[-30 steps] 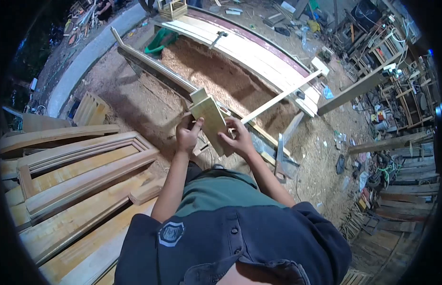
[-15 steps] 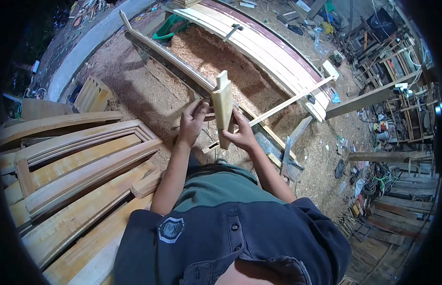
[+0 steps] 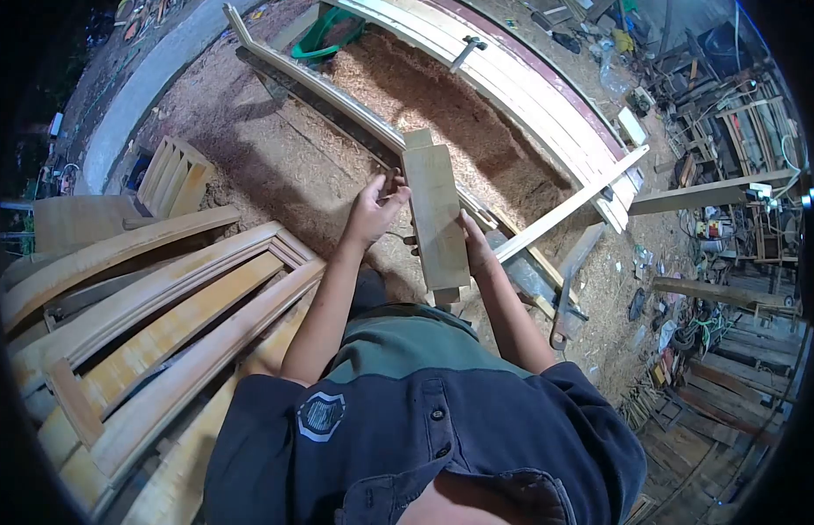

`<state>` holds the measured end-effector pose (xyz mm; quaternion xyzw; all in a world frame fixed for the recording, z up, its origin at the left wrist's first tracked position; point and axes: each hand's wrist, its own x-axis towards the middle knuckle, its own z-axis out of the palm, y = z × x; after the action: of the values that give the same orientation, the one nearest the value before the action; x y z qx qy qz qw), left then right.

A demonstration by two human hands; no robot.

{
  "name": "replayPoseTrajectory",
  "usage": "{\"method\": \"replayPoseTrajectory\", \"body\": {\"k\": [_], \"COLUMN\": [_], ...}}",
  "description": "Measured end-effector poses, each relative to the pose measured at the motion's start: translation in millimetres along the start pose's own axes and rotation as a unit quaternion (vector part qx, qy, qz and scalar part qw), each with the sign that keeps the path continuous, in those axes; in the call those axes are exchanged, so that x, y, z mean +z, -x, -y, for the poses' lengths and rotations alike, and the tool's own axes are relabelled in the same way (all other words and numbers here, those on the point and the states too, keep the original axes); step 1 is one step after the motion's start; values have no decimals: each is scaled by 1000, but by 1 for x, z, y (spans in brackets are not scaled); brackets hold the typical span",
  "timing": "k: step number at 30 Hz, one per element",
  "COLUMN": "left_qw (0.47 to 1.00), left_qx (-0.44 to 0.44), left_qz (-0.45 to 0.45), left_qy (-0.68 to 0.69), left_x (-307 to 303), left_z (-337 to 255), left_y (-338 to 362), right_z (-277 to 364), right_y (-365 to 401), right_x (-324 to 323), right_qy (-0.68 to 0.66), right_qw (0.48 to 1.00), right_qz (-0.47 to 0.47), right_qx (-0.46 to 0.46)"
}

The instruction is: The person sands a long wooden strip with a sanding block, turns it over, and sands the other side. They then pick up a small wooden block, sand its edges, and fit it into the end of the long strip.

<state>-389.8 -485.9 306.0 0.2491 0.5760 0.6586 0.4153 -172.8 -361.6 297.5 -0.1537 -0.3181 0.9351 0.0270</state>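
Note:
A short, thick wooden board (image 3: 436, 219) with a narrower tenon at each end is held up in front of my body, its broad face towards me. My right hand (image 3: 478, 244) grips it along the right edge, with fingers hidden behind the wood. Just left of the board is my left hand (image 3: 377, 208), its fingers curled with gaps between them and nothing visible in them. Behind the board runs a long moulded rail (image 3: 328, 98). A thin wooden strip (image 3: 569, 206) slants away to the right of my right hand.
Curved wooden frames (image 3: 197, 319) are stacked at the left. Beyond the sawdust lies a long bench of pale boards (image 3: 520, 83) with a hammer (image 3: 468, 52) on it. A handsaw (image 3: 577, 271) rests at the right. A green basin (image 3: 330, 37) stands at the back.
The board has turned from its narrow edge to its broad face. My left hand has come off it, and my right hand has shifted along its right edge. The view has moved slightly.

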Motion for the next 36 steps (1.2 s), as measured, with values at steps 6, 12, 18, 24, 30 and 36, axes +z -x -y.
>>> {"method": "replayPoseTrajectory", "body": {"k": [6,12,18,24,30,36], "left_qw": [999,993,994,985,979,971], "left_qx": [-24,-12,18,-16,67,107], "left_qz": [-9,-97,-91,-163,-191,-209], "left_qy": [-20,-63,-59,-50,-39,-50], "left_x": [-82,-148,-208,-230,-262,-275], "left_z": [-16,-29,-41,-81,-88,-83], "left_y": [-30,-58,-87,-102,-146,-211], "right_z": [-44,-53,-51,-15,31,82], "right_y": [-104,-180,-241,-288,-329,-359], "right_x": [6,48,79,89,87,56], "right_qy": [167,291,295,367,420,402], "right_qw": [970,923,921,911,894,904], "right_qz": [-173,-251,-255,-186,-153,-132], "right_qx": [-44,-12,-11,-33,-32,-58]}}
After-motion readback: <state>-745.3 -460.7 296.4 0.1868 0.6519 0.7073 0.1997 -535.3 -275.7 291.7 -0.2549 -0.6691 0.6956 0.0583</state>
